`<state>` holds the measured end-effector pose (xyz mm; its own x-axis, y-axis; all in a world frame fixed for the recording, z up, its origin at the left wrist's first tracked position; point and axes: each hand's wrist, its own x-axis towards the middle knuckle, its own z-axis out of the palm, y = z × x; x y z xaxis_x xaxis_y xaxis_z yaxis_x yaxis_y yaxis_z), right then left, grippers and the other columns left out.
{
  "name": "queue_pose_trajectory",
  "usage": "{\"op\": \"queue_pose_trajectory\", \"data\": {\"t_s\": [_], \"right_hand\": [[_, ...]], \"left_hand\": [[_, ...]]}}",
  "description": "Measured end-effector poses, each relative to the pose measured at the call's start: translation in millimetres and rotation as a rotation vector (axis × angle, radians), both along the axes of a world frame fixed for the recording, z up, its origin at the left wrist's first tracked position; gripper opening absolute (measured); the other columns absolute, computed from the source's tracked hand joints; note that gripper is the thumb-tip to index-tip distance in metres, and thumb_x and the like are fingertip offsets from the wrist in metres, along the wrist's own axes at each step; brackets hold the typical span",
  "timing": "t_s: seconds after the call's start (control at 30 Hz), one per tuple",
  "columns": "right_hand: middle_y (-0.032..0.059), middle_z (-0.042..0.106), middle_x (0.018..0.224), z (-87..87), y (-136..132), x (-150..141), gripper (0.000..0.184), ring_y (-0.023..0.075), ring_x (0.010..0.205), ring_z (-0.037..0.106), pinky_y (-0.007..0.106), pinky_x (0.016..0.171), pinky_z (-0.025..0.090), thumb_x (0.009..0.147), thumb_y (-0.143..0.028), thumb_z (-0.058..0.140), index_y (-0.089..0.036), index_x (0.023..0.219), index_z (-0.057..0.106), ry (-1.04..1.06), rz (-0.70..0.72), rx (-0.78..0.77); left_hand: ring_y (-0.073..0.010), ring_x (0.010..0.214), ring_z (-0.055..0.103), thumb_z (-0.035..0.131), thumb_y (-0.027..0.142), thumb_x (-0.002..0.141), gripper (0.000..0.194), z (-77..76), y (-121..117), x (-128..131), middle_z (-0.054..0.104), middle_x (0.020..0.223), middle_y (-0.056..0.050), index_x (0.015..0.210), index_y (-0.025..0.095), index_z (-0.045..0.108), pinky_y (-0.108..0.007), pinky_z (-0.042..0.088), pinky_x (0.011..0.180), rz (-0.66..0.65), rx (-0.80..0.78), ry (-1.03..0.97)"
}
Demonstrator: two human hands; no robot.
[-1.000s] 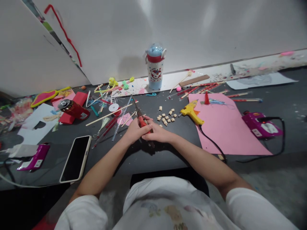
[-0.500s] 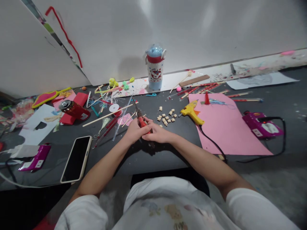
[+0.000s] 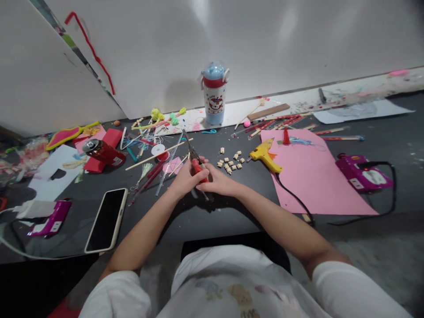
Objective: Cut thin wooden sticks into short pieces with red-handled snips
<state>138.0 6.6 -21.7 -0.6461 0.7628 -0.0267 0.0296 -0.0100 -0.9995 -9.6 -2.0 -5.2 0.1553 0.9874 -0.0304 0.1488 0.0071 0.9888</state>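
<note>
My left hand [image 3: 184,178] and my right hand [image 3: 219,180] meet over the dark table, both closed around a red-handled tool with long dark metal jaws [image 3: 198,165]. It looks like pliers, pointing away from me and slightly left. My left thumb lies across its red handle; several fingers of both hands are hidden. A thin wooden stick [image 3: 155,155] crosses at the jaws' tip; whether they touch I cannot tell. Small cut wooden pieces [image 3: 229,165] lie in a group just beyond my right hand. A pink paper piece [image 3: 173,165] rests beside my left hand.
Right of my hands are a yellow glue gun [image 3: 265,154], pink paper [image 3: 308,176] and a purple power strip [image 3: 362,173]. A bottle [image 3: 214,99] stands against the wall. To the left are a phone [image 3: 106,220], a tilted red can [image 3: 105,153] and scattered craft scraps.
The wooden stick's left end has shifted to the right. My hands stay around the tool with only slight movement, and the whole view has shifted a little.
</note>
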Motion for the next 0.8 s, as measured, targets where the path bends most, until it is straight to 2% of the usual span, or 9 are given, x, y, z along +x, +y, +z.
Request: {"op": "queue_pose_trajectory", "data": {"t_s": [0.1,0.2,0.27,0.33,0.4,0.47,0.6,0.8], "right_hand": [[0.0030,0.051,0.092,3.8,0.2,4.5,0.060,0.0148,0.079,0.054,0.032,0.071,0.048,0.066,-0.036,0.071,-0.016,0.111,0.037,-0.054,-0.063,0.028],[-0.0004,0.050,0.086,3.6,2.5,9.2,0.063,0.0122,0.071,0.052,0.030,0.067,0.046,0.067,-0.040,0.071,-0.017,0.112,0.034,-0.113,-0.083,0.098],[-0.0001,0.050,0.087,2.2,3.8,11.5,0.065,0.0123,0.071,0.052,0.030,0.067,0.046,0.066,-0.044,0.071,-0.018,0.113,0.034,-0.176,-0.099,0.165],[0.0020,0.051,0.092,1.7,4.0,13.1,0.068,0.0138,0.075,0.053,0.031,0.071,0.046,0.064,-0.047,0.072,-0.018,0.114,0.036,-0.244,-0.121,0.237],[0.0044,0.052,0.098,3.0,2.7,14.2,0.071,0.0157,0.082,0.054,0.033,0.076,0.046,0.064,-0.047,0.072,-0.017,0.118,0.036,-0.287,-0.122,0.294],[0.0063,0.053,0.102,5.8,0.7,14.8,0.074,0.0171,0.087,0.055,0.033,0.080,0.045,0.064,-0.046,0.072,-0.017,0.121,0.035,-0.302,-0.104,0.328],[0.0084,0.053,0.105,10.8,-2.6,15.6,0.075,0.0186,0.090,0.055,0.033,0.081,0.045,0.063,-0.045,0.073,-0.015,0.122,0.036,-0.300,-0.044,0.355],[0.0086,0.053,0.104,9.5,-2.2,16.4,0.074,0.0192,0.091,0.054,0.035,0.082,0.046,0.064,-0.044,0.073,-0.015,0.122,0.035,-0.243,0.027,0.366]], "left_hand": [[-0.0191,0.084,0.065,0.068,0.053,0.066,0.057,4.5,2.2,-9.2,0.066,0.101,-0.010,0.107,0.016,0.054,-0.030,0.052,0.071,0.073,0.145,0.075],[-0.0139,0.070,0.061,0.057,0.048,0.079,0.037,12.3,2.2,-21.5,0.066,0.088,-0.006,0.099,0.017,0.058,-0.026,0.049,0.062,0.285,0.369,0.297],[-0.0130,0.070,0.059,0.054,0.038,0.083,0.025,17.6,1.8,-30.6,0.064,0.085,-0.004,0.095,0.018,0.061,-0.027,0.048,0.067,0.417,0.597,0.541],[-0.0155,0.080,0.059,0.054,0.031,0.083,0.018,21.5,2.5,-39.3,0.065,0.088,-0.006,0.093,0.018,0.062,-0.031,0.047,0.079,0.495,0.809,0.765],[-0.0187,0.093,0.059,0.055,0.027,0.082,0.018,23.2,4.6,-46.7,0.066,0.095,-0.008,0.096,0.018,0.063,-0.034,0.044,0.089,0.507,0.929,0.893],[-0.0198,0.099,0.059,0.055,0.026,0.083,0.021,22.6,7.3,-52.3,0.066,0.101,-0.009,0.101,0.019,0.063,-0.034,0.043,0.092,0.483,0.965,0.950],[-0.0174,0.090,0.064,0.054,0.026,0.085,0.018,18.0,9.7,-60.1,0.069,0.094,-0.007,0.097,0.019,0.065,-0.029,0.047,0.083,0.429,0.974,0.982],[-0.0153,0.075,0.066,0.056,0.026,0.085,0.014,16.3,7.5,-68.2,0.072,0.080,-0.006,0.089,0.020,0.067,-0.025,0.048,0.070,0.415,1.089,1.012]]}}
